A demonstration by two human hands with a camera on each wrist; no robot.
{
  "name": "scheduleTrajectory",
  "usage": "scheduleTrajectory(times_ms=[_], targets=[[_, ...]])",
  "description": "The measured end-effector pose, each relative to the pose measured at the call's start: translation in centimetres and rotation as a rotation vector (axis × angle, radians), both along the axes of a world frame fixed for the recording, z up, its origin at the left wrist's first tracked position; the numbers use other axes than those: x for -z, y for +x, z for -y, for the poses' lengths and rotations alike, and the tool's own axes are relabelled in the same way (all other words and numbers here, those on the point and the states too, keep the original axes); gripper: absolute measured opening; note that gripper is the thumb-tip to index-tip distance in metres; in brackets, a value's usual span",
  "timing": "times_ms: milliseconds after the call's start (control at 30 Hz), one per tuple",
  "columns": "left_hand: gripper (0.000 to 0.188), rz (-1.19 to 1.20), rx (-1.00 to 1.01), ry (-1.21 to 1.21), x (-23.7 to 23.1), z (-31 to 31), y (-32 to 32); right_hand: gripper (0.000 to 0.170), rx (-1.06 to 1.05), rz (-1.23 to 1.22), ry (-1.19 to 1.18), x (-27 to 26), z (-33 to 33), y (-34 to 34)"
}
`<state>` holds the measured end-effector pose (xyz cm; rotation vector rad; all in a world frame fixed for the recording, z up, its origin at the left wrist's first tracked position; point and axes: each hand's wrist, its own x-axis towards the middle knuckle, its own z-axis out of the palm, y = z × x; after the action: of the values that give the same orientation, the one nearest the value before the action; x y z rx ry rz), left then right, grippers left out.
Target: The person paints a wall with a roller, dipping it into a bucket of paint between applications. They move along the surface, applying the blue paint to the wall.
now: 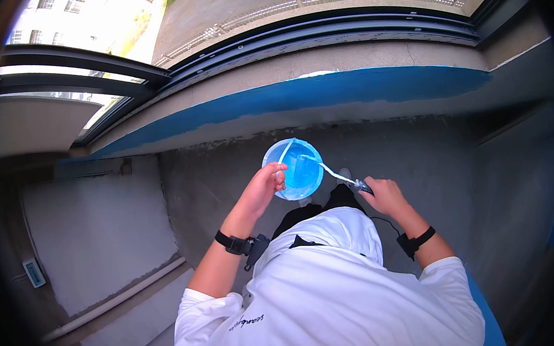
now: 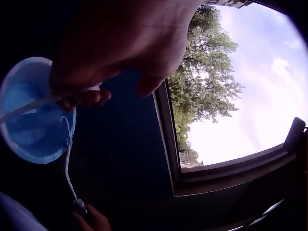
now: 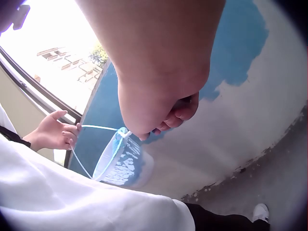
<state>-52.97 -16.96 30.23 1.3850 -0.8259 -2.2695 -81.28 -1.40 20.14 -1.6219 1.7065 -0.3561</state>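
My left hand (image 1: 272,179) grips the thin white handle (image 2: 33,105) of a bucket, its fingers curled round it. The white bucket (image 3: 126,166) hangs from that handle, with blue paint (image 1: 297,177) inside and smears down its outer wall. In my right hand (image 1: 387,196) is the dark grip of a paint roller (image 1: 339,177), held to the right of the bucket. The roller's paint-coated rod (image 2: 68,168) slants over the rim and bends inside the bucket; its roller end is hard to make out against the paint. In the right wrist view my right hand (image 3: 161,96) hides the grip.
Ahead runs a low wall with a band of blue paint (image 1: 348,87) above bare grey. Over it lie a ledge (image 1: 403,51) and a dark window frame (image 1: 319,34). A pipe (image 1: 116,298) runs along the left side. My shoe (image 3: 261,211) stands near the wall.
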Motion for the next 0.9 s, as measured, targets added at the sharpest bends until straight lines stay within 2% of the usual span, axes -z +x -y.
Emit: scheduleTrajectory(times_ms=[133,200,300,433,567,633,767,800,867,900], targets=[[0.023,-0.036,-0.050,-0.012,-0.2,0.1,2.6,0.023,-0.022,0.021,-0.027,-0.2,0.9,2.2],[0.022,-0.025,-0.055,-0.030,0.0,0.3,3.9,0.024,0.033,0.115,0.083,-0.7,1.6,3.6],[0.023,0.010,-0.048,-0.072,0.2,0.1,5.8,0.026,0.004,0.162,0.170,-2.2,3.3,5.6],[0.025,0.048,-0.018,-0.092,-0.1,1.1,8.9,0.026,-0.020,0.031,0.146,-4.3,5.1,8.8],[0.025,-0.082,-0.024,-0.045,-0.1,2.5,12.9,0.024,-0.066,-0.093,0.173,-7.1,6.0,12.9],[0.026,-0.098,0.045,-0.049,0.7,3.1,14.4,0.023,-0.083,-0.129,0.153,-7.7,5.8,14.8],[0.026,-0.163,0.063,-0.018,0.2,5.0,18.4,0.023,0.086,-0.133,0.208,-8.7,5.4,19.6],[0.026,-0.183,0.048,-0.010,0.3,5.3,19.6,0.023,0.073,-0.155,0.215,-9.1,5.2,20.9],[0.027,-0.212,0.063,0.033,0.7,6.1,22.1,0.023,0.216,-0.049,0.225,-10.5,6.1,24.2],[0.027,-0.227,0.053,0.041,1.0,6.3,22.7,0.023,0.207,-0.065,0.232,-10.7,6.5,25.1]])
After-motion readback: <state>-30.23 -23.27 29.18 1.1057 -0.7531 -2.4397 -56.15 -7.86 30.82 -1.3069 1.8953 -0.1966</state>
